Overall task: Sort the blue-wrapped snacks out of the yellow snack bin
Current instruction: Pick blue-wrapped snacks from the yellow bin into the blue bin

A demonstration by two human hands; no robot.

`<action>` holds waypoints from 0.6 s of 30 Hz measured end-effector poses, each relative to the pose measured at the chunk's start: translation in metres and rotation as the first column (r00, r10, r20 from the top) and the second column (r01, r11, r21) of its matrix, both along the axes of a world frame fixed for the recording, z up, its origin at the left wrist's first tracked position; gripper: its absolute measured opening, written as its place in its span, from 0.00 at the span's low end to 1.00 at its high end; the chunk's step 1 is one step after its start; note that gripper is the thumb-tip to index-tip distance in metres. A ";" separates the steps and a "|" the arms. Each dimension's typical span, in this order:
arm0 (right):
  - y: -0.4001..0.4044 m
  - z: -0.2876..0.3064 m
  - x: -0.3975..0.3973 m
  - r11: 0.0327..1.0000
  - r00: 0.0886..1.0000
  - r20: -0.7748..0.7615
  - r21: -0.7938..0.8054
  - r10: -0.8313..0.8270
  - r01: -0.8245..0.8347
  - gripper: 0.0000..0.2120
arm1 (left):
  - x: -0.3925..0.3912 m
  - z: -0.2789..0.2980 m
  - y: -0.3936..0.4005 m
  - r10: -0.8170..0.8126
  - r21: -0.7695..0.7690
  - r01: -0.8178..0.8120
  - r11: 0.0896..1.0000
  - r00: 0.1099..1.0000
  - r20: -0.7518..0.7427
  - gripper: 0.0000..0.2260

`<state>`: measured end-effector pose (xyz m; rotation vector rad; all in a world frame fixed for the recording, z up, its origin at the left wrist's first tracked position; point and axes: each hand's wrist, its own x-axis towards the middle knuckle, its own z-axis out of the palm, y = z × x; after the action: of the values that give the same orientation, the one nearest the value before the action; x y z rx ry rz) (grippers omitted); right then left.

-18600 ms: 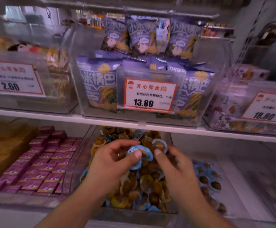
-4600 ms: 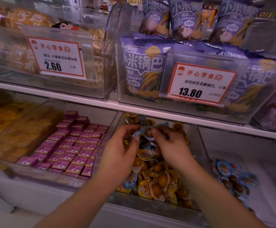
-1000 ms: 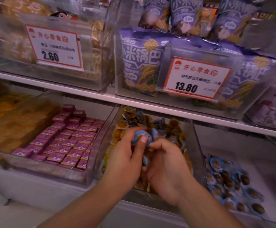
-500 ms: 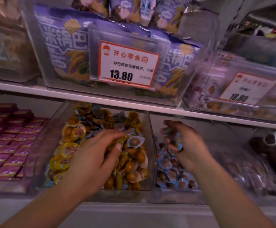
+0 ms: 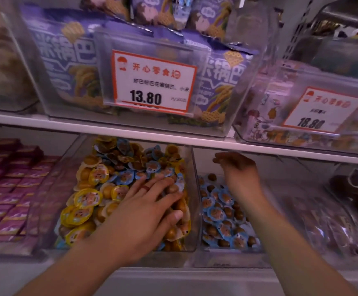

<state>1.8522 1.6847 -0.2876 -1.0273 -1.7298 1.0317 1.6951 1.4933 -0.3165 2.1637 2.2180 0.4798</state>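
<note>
A clear bin (image 5: 192,189) on the lower shelf holds a heap of yellow-wrapped snacks (image 5: 86,198) with several blue-wrapped snacks (image 5: 124,177) mixed in toward its back. My left hand (image 5: 150,201) lies flat on the heap, fingers straight and spread, a red ring on one finger. To the right, a second clear bin (image 5: 199,221) holds several blue-wrapped snacks (image 5: 215,212). My right hand (image 5: 235,169) hovers above that bin with fingers loosely bent and nothing in it.
A bin of purple boxed snacks (image 5: 7,189) stands to the left. A shelf board (image 5: 173,144) runs just above the bins and carries bins of purple bags with price tags 13.80 (image 5: 152,82) and 18.80 (image 5: 323,110). Dark wrapped packs (image 5: 327,223) lie at the far right.
My right hand let go of the blue-wrapped snacks it held over the right bin and now hovers bare. My left hand has spread flatter over the yellow heap.
</note>
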 end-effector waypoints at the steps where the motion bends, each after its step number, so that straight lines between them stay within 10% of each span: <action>1: -0.012 0.002 -0.006 0.989 0.996 0.072 0.133 0.048 -0.058 0.10 | 0.001 0.002 -0.002 0.017 0.033 -0.017 0.999 1.000 -0.006 0.23; 4: -0.040 0.009 -0.027 0.841 0.903 0.394 0.419 0.172 -0.343 0.13 | -0.003 0.002 -0.009 0.101 0.160 -0.095 0.983 0.995 -0.028 0.17; 8: -0.051 0.009 -0.050 0.702 0.564 0.826 0.388 0.024 -0.598 0.22 | -0.026 0.004 -0.027 0.226 0.247 -0.222 0.943 0.974 0.012 0.11; 18: -0.053 0.019 -0.095 0.711 0.150 0.986 0.054 0.072 -0.701 0.31 | -0.060 0.015 -0.065 0.204 0.363 -0.377 0.852 0.878 0.433 0.13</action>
<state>1.7569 1.6313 -0.2682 -0.7955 -3.2673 -0.0607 1.6347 1.4282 -0.3019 1.6512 2.3788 1.4069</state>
